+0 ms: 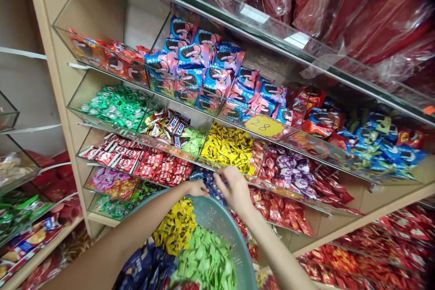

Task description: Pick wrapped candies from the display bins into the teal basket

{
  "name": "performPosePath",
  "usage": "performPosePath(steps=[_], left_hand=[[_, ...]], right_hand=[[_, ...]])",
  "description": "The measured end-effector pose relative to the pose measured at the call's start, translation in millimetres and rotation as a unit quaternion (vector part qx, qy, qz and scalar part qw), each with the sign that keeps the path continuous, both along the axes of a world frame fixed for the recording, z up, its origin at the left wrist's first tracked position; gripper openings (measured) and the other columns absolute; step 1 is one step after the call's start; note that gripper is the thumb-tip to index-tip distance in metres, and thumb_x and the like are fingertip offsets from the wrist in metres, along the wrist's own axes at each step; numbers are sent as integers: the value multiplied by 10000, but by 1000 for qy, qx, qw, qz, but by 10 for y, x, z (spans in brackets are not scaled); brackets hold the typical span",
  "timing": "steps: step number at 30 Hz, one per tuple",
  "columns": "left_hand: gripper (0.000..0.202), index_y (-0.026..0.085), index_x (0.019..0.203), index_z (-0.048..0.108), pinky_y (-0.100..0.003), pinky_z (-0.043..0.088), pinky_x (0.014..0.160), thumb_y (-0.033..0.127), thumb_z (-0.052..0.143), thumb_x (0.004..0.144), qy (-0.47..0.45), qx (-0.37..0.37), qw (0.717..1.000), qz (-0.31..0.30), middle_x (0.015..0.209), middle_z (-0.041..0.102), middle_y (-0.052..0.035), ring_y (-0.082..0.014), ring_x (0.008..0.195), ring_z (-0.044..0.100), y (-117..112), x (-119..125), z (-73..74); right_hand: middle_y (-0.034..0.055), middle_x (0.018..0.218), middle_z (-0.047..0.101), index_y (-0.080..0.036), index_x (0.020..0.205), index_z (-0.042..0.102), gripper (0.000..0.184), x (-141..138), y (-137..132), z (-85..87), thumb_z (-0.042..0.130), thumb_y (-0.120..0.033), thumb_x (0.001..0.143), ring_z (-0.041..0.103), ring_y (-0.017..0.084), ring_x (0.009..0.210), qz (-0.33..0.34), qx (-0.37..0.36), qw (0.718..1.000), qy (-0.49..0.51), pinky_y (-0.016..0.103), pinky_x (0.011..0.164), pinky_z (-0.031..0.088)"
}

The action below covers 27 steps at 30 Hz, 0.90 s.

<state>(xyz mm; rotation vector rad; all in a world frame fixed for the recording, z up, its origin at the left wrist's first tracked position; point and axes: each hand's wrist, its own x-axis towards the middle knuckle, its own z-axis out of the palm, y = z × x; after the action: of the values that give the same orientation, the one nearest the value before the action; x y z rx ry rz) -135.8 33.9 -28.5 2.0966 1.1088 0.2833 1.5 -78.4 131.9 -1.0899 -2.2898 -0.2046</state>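
Note:
A round green plastic basket is below my arms, holding yellow-wrapped candies, light green-wrapped candies and dark blue-wrapped candies. At its far rim, my left hand is closed over the edge, its fingertips partly hidden. My right hand reaches past the rim to a shelf compartment of dark blue candies. Its fingers are bent and apart, with nothing visible between them. Just above it, yellow candies fill another compartment.
Clear-fronted shelves hold green candies, chocolate bars, purple candies and blue cookie packs. A yellow price tag marked 28 hangs on one front. Red plastic-wrapped packages fill the top. More sweets lie lower right.

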Motion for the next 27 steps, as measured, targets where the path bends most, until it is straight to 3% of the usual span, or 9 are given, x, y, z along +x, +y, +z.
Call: performPosePath(steps=[4, 9, 15, 27], left_hand=[[335, 158, 785, 685, -165, 351, 526, 433, 562, 638, 14, -14, 1000, 1, 670, 619, 25, -83, 586, 480, -36, -15, 63], [342, 171, 773, 691, -170, 356, 532, 455, 556, 637, 24, 6, 1000, 5, 714, 642, 19, -104, 642, 519, -70, -31, 116], [357, 186, 788, 691, -174, 360, 534, 479, 558, 633, 28, 4, 1000, 2, 758, 655, 14, -109, 658, 532, -64, -38, 121], [330, 167, 710, 680, -162, 331, 506, 462, 586, 598, 20, -8, 1000, 20, 633, 612, 30, -86, 584, 491, -27, -21, 71]], right_hand=[[44, 780, 537, -181, 917, 548, 230, 207, 562, 216, 402, -331, 824, 473, 166, 769, -104, 23, 994, -11, 277, 702, 357], [39, 747, 551, -183, 919, 580, 271, 318, 972, 146, 451, -377, 782, 492, 164, 748, -149, -15, 988, -21, 260, 665, 358], [36, 749, 570, -184, 909, 594, 325, 370, 1011, 30, 443, -433, 764, 509, 163, 729, -158, -13, 986, 43, 256, 639, 361], [35, 741, 587, -163, 976, 613, 391, 397, 1052, 31, 492, -424, 711, 510, 141, 655, -176, -93, 980, 27, 234, 583, 351]])
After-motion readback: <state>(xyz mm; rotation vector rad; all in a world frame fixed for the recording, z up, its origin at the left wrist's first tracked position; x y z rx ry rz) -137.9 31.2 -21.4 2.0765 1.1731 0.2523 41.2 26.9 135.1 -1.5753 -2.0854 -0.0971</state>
